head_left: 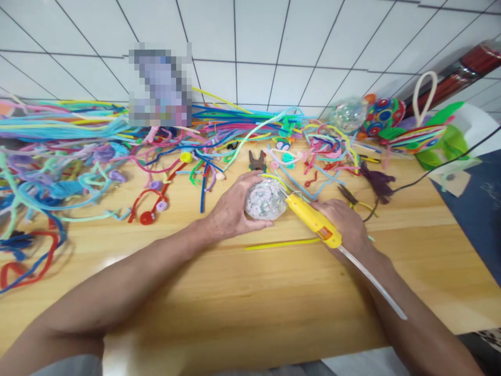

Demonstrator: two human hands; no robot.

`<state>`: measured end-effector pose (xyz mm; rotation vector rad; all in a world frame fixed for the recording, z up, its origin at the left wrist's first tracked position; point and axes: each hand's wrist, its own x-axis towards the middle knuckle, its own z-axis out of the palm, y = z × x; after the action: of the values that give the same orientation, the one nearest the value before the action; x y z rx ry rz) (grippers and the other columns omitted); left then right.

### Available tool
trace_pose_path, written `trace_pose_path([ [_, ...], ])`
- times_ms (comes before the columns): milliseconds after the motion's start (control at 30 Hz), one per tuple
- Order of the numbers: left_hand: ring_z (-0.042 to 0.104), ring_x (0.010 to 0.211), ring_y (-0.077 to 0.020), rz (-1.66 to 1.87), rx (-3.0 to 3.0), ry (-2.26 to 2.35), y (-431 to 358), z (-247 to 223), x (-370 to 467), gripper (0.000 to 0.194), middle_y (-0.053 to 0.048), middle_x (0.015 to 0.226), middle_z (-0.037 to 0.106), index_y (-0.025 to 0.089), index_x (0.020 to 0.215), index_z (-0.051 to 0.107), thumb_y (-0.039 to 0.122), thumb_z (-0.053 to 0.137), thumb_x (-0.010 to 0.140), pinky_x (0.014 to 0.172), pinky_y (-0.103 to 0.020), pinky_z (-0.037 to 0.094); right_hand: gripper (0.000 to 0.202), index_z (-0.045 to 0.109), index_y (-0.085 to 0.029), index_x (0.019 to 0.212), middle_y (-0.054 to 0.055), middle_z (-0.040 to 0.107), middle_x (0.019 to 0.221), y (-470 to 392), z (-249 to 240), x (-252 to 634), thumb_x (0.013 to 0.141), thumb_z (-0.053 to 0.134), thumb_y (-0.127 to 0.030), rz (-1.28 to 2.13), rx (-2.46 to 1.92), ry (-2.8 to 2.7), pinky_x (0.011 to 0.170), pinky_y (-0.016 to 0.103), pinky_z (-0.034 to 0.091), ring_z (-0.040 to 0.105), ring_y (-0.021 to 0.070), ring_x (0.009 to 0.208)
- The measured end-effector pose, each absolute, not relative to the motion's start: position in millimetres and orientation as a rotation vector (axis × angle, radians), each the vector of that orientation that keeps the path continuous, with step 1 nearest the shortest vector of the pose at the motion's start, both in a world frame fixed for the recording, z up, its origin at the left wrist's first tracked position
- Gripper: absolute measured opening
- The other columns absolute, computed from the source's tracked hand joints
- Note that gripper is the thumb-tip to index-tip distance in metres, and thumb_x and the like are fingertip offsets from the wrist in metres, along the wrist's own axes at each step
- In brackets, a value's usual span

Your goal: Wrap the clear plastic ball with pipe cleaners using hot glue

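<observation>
My left hand [235, 209] is wrapped around the left side of a clear, glittery ball [266, 200], holding it just above the table. In my right hand [346, 222] is a yellow hot glue gun [313, 218], its nozzle at the ball's upper right side. A long clear glue stick [373, 283] sticks out of the gun's back end. Whether the nozzle touches the ball I cannot tell. A yellow pipe cleaner [282, 244] lies on the table below the ball. Pliers [257, 161] with dark jaws lie just beyond my left hand.
Tangled colourful pipe cleaners [78, 128] cover the table's left and back. More pliers [348, 196] lie to the right, near a black cord [438, 171]. Behind them stand another clear ball [348, 115] and a decorated ball [383, 116]. A tiled wall [258, 36] borders the back.
</observation>
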<state>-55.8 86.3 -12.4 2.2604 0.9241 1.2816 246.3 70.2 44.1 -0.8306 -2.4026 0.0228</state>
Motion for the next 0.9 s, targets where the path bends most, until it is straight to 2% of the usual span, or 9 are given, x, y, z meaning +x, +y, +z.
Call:
trace_pose_path([
  [167,0.055,0.144,-0.0391,1.247,2.249,0.938,86.0,-12.0,-56.1,0.103,-0.019,0.151,0.053,0.029,0.155,0.037,0.055,0.094,0.073,0.12,-0.061,0.049,0.029,0.067,-0.021,0.129,0.007,0.072,0.083,72.6,45.0,247.0,0.108,0.048,-0.029,0.008,-0.786,-2.436,0.069,0.039,0.052,0.07,0.0251,0.075],
  [300,0.054,0.145,-0.0392,1.281,2.239,0.922,86.2,-13.7,-56.0,0.103,-0.019,0.15,0.054,0.029,0.156,0.037,0.056,0.094,0.074,0.12,-0.06,0.048,0.032,0.065,-0.022,0.134,0.008,0.074,0.087,73.2,43.9,247.7,0.106,0.05,-0.022,0.015,-0.812,-2.407,0.074,0.039,0.054,0.072,0.0263,0.08],
  [533,0.054,0.145,-0.0396,1.243,2.232,0.926,85.9,-11.8,-56.5,0.104,-0.019,0.152,0.053,0.029,0.155,0.038,0.053,0.095,0.072,0.121,-0.061,0.048,0.032,0.065,-0.02,0.135,0.007,0.071,0.084,73.5,43.8,246.1,0.109,0.048,-0.03,0.047,-0.747,-2.415,0.068,0.039,0.049,0.066,0.0251,0.073],
  [733,0.055,0.143,-0.0388,1.256,2.253,0.924,86.4,-10.5,-56.4,0.102,-0.019,0.15,0.054,0.028,0.155,0.037,0.056,0.093,0.075,0.12,-0.06,0.049,0.03,0.062,-0.022,0.134,0.007,0.073,0.086,74.6,44.0,247.5,0.107,0.05,-0.024,-0.005,-0.783,-2.432,0.072,0.038,0.055,0.072,0.0252,0.078],
  [900,0.055,0.145,-0.0394,1.237,2.243,0.928,86.0,-10.7,-56.5,0.104,-0.019,0.152,0.054,0.029,0.155,0.038,0.054,0.095,0.072,0.121,-0.061,0.048,0.031,0.066,-0.022,0.134,0.007,0.073,0.088,72.8,41.2,248.2,0.107,0.051,-0.028,0.048,-0.781,-2.399,0.07,0.039,0.053,0.07,0.0262,0.079],
])
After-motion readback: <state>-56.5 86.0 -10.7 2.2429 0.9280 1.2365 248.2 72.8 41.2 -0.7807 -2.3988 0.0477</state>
